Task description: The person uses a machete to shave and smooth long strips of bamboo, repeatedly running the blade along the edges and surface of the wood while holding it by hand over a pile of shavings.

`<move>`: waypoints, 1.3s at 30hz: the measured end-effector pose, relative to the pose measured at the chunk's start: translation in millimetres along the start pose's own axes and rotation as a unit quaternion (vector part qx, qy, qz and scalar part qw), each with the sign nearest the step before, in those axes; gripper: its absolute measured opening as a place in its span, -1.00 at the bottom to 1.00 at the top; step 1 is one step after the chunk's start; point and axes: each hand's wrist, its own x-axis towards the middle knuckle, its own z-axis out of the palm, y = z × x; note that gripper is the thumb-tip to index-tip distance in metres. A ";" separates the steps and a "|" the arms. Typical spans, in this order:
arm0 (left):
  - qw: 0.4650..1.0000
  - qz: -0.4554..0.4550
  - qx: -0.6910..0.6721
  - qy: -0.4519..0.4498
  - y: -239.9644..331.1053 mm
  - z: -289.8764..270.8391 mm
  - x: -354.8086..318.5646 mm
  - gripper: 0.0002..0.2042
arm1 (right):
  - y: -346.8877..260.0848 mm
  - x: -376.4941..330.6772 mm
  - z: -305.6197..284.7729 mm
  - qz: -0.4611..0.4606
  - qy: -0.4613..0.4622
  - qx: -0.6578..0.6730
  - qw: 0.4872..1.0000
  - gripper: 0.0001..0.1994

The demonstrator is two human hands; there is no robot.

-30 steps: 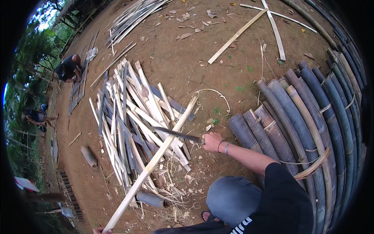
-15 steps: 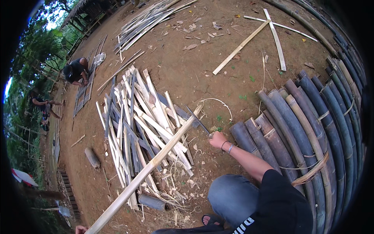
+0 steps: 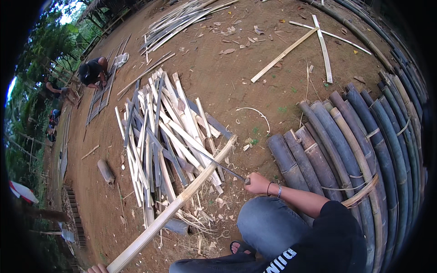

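A long pale split-bamboo strip (image 3: 166, 216) slants up from the lower left to the middle. Its near end is in my left hand (image 3: 97, 269), whose fingers show only in part at the lower edge. My right hand (image 3: 258, 184) is closed round the handle of a long, thin-bladed knife (image 3: 234, 174). The dark blade lies across the strip, a little below its far end. Under the strip's upper half spreads a heap of split bamboo pieces (image 3: 180, 123), pale and dark mixed.
Tied dark bamboo poles (image 3: 337, 150) fill the right side. Shavings (image 3: 211, 223) and a short bamboo piece (image 3: 176, 226) lie near my sandalled foot. Crossed strips (image 3: 287, 52) and another strip pile (image 3: 177, 22) lie farther off. A person (image 3: 93, 73) crouches over a bamboo frame at left.
My right hand has brought the knife down and toward me; its blade has gone from near the strip's far end to lower along it. The left hand still holds the near end.
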 end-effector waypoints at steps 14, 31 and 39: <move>0.996 -0.071 -0.006 0.050 -12.3 -46.5 32.3 -0.62 | 73.0 84.9 0.6 0.169 0.105 -0.024 0.980 -0.74; 0.983 -0.078 0.048 0.160 -33.8 -95.3 78.9 -0.63 | 50.2 79.9 23.4 0.121 0.075 0.002 0.990 -0.75; 0.986 -0.079 0.034 0.143 -34.7 -114.7 91.0 -0.63 | 57.9 82.3 27.1 0.095 0.050 0.002 0.994 -0.76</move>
